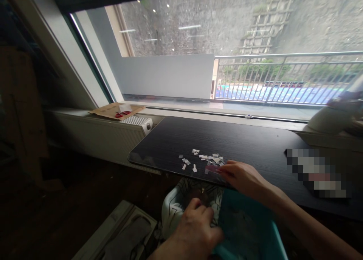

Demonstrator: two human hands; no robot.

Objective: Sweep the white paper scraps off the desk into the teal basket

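My right hand (239, 175) reaches over the front edge of a black table, its fingers pinched on a thin, see-through reddish piece (212, 168). Beside its fingertips lies a loose scatter of small white and clear scraps (214, 158). Lower down, my left hand (195, 222) is curled in front of the table edge, over a pale bin (168, 203) lined with a black-striped white bag (218, 195). What its fingers hold, if anything, is hidden. A turquoise bin (276, 233) stands below my right forearm, with pale material inside.
The black table (241, 137) stands against a window sill. Left of it are a radiator (136, 129) and red-handled scissors (122, 114) on brown paper (106, 109). A blurred-out object (317, 175) lies at the table's right. An open box (121, 229) is on the floor.
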